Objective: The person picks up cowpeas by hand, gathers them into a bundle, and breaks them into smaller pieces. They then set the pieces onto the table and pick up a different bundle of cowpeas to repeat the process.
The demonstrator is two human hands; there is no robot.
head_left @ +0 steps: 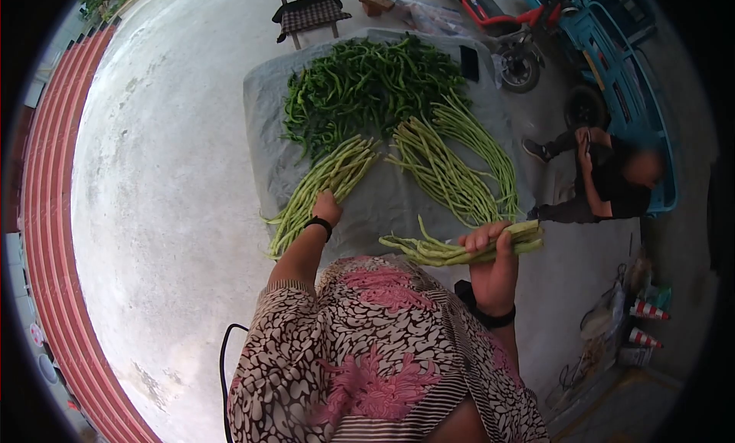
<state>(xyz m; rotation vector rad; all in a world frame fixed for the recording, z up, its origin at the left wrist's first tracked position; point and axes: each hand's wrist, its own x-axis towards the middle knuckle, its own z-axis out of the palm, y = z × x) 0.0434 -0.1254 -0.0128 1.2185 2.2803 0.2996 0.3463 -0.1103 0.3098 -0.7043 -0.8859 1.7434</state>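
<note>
A bundle of long green beans (429, 251) is wrapped in the fingers of my right hand (490, 263), close to my body at the near right edge of the grey sheet (383, 213). My left hand (327, 207) reaches onto the left pile of long beans (321, 179); its fingers are closed, and what they pinch is too small to make out. Two more groups of long beans, a middle one (440, 167) and a right one (486, 148), lie on the sheet. Beyond them spreads a large heap of green peppers (375, 83).
A dark flat object (469, 63) lies at the sheet's far right corner. Behind stands a chair with a checked cushion (310, 16). A red scooter (498, 14) and a blue vehicle (628, 68) are at the right, where a person (612, 179) sits. Red steps (57, 213) run along the left.
</note>
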